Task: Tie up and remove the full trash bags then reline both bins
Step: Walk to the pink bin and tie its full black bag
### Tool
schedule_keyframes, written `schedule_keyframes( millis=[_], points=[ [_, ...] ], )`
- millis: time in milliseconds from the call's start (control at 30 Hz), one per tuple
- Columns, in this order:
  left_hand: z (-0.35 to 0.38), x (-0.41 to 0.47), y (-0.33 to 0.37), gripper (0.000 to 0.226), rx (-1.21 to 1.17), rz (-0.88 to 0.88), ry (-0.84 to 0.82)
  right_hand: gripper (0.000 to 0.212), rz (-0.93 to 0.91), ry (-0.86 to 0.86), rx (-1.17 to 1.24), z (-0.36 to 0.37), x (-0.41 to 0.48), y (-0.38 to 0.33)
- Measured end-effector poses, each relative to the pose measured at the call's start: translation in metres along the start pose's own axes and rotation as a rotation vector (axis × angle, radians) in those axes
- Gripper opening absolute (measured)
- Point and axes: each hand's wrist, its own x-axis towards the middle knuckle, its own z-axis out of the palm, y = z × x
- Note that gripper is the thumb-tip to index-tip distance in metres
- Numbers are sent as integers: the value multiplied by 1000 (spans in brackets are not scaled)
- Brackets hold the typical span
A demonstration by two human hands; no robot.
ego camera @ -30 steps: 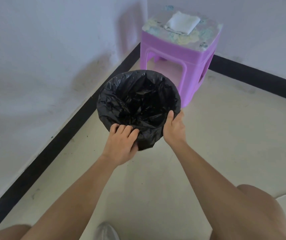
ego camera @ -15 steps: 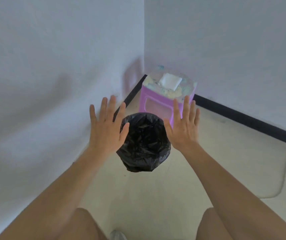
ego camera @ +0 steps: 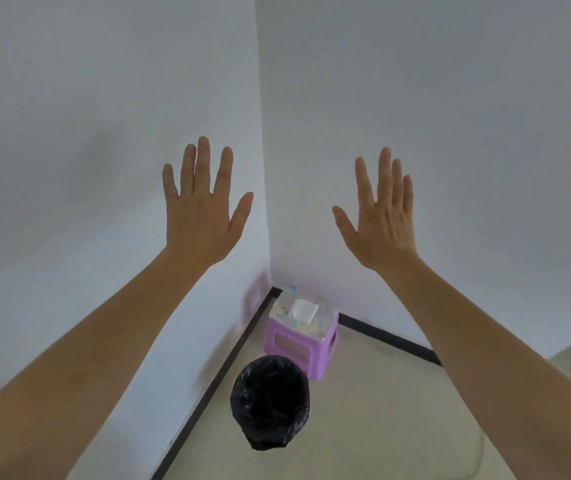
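Two splayed, empty hands are being held aloft, left hand (ego camera: pixel 201 220) and right hand (ego camera: pixel 381 225); black bin liner (ego camera: pixel 270 400) should be being checked for snugness.

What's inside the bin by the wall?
A black bag lines it, draped over the rim and down the outside. Its inside looks dark; whether anything lies at the bottom cannot be seen.

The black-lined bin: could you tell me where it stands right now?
In the head view, the bin stands on the floor, low centre, beside the left wall's skirting and in front of the purple stool.
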Motion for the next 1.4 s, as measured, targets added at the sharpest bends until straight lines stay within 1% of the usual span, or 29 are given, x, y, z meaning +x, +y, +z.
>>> schedule_keyframes(
  millis=[100,167,233,333,400,500,633,767,900,1000,1067,1167,1300,1400],
  points=[
    [-45,39,22,69,-48,28,75,76,6,72,-35,-61,10,19],
    [-56,52,47,70,-111,75,116,76,10,115,-87,-86,-4,38],
    [-59,62,86,70,-197,156,144,75,48,161,-156,-109,-30,63],
    [-64,66,171,71,-365,333,142,75,201,180,-302,-150,-96,111],
    [-73,52,240,71,-494,475,129,76,370,166,-410,-183,-160,143],
    [-108,7,344,72,-695,670,109,77,612,141,-577,-238,-274,175],
    [-190,-85,466,72,-922,924,88,76,852,143,-778,-328,-432,181],
    [-284,-181,565,71,-1093,1146,96,75,1064,182,-952,-414,-569,175],
    [-356,-265,644,71,-1166,1313,106,75,1225,199,-1057,-474,-680,183],
    [-392,-307,694,71,-1193,1368,109,76,1300,169,-1083,-506,-735,207],
    [-407,-327,727,71,-1209,1377,88,75,1305,136,-1096,-523,-759,231],
    [-421,-343,780,71,-1218,1398,76,74,1287,130,-1101,-542,-783,277],
    [-425,-349,866,69,-1227,1405,117,73,1279,158,-1085,-553,-812,356],
    [-422,-351,945,69,-1250,1387,116,74,1252,160,-1082,-557,-835,432]
  ],
)
